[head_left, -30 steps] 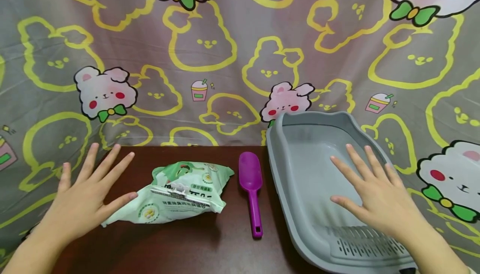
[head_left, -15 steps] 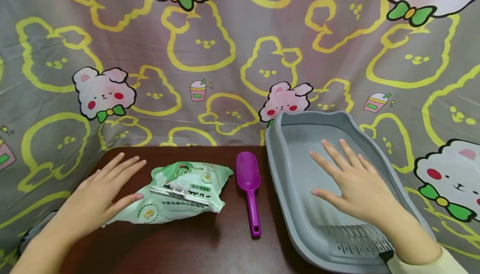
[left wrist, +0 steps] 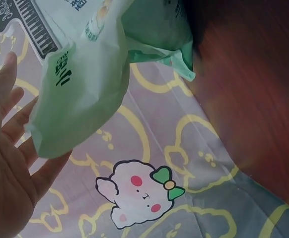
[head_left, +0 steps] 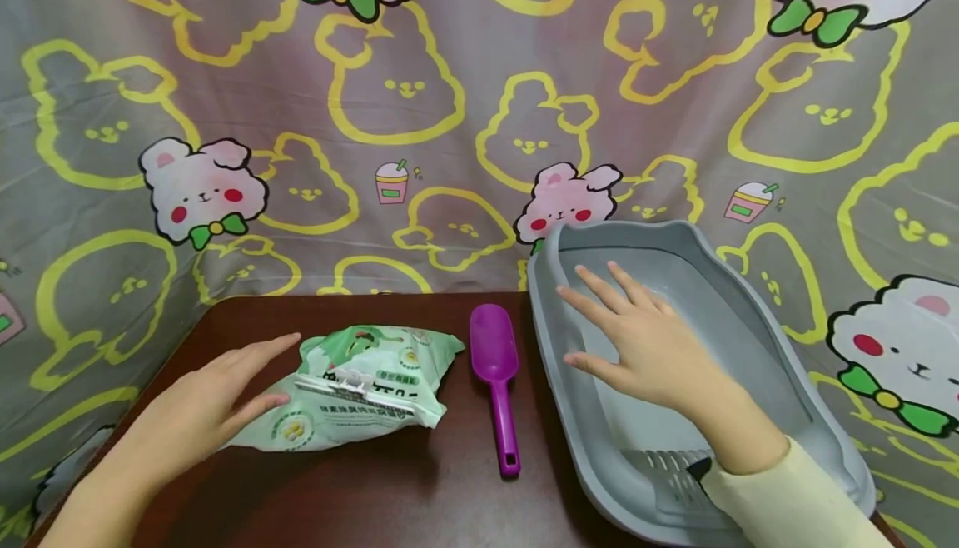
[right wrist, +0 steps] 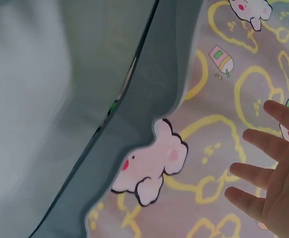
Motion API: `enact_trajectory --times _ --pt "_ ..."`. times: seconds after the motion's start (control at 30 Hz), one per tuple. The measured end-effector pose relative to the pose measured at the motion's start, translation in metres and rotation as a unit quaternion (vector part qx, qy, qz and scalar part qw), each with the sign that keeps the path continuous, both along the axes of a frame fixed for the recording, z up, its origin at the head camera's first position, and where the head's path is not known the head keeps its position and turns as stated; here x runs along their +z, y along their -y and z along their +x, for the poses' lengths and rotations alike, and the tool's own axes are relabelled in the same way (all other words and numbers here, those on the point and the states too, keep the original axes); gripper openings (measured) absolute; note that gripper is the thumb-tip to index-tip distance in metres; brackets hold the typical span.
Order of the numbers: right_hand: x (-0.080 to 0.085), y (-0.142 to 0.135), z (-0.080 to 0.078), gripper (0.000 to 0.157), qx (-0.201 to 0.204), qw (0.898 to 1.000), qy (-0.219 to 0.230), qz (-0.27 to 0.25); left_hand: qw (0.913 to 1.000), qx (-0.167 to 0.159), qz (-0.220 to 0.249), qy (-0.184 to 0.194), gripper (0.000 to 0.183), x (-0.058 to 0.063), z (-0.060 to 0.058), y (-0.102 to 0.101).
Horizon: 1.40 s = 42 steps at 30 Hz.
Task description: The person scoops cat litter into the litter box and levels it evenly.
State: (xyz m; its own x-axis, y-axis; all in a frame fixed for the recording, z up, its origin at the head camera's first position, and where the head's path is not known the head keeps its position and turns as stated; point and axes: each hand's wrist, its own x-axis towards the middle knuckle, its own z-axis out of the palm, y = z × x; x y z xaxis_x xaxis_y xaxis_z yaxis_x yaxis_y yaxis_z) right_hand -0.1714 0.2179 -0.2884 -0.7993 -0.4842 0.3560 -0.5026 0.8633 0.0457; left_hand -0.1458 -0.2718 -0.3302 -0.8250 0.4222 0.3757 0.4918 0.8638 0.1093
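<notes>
My left hand (head_left: 202, 402) hovers at the left end of a pale green printed bag (head_left: 352, 427), fingers extended and thumb apart. In the left wrist view the bag's drooping corner (left wrist: 80, 109) overlaps those fingers. A clip (head_left: 355, 390) with a piano-key pattern runs across the bag. Over the grey litter box (head_left: 727, 323), my right hand (head_left: 652, 348) is spread with nothing in it, its fingertips above the left side of the box. Between bag and box lies a purple scoop (head_left: 494, 344), its handle towards me.
All of it rests on a dark reddish-brown table (head_left: 360, 498). A grey curtain (head_left: 449, 48) with yellow outlines and white rabbits hangs right behind the table's back edge. Slots (head_left: 674, 469) show at the litter box's near end.
My right hand has moved left across the litter box. My left hand has shifted right and turned towards the bag, its fingers drawing closer together. The bag, scoop and box stay put.
</notes>
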Motion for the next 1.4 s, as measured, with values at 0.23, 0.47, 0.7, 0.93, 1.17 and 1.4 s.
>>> enact_trajectory --times 0.23,0.47,0.7,0.93,1.17,1.4 --pt "0.003 0.027 -0.015 0.073 0.024 0.999 0.033 -0.017 0.9999 0.006 0.013 0.000 0.070 -0.006 0.001 -0.003" --pt "0.004 0.055 -0.021 0.071 0.064 0.997 0.045 -0.014 0.9997 -0.001 0.010 -0.024 0.061 -0.015 -0.001 -0.004" --pt "0.003 0.074 -0.027 0.067 0.120 0.991 0.051 -0.014 0.9990 -0.011 0.017 -0.039 0.053 -0.022 -0.003 -0.005" --pt "0.013 0.095 -0.027 0.065 0.147 0.987 0.070 -0.011 0.9985 -0.014 0.020 -0.048 0.048 -0.024 -0.007 -0.006" --pt "0.020 0.119 -0.028 0.063 0.185 0.980 0.074 -0.009 0.9994 -0.010 0.013 -0.031 0.041 -0.025 -0.009 -0.005" --pt "0.015 0.145 -0.029 0.063 0.203 0.975 0.095 0.002 0.9986 -0.010 0.043 -0.029 0.037 -0.025 -0.011 -0.004"
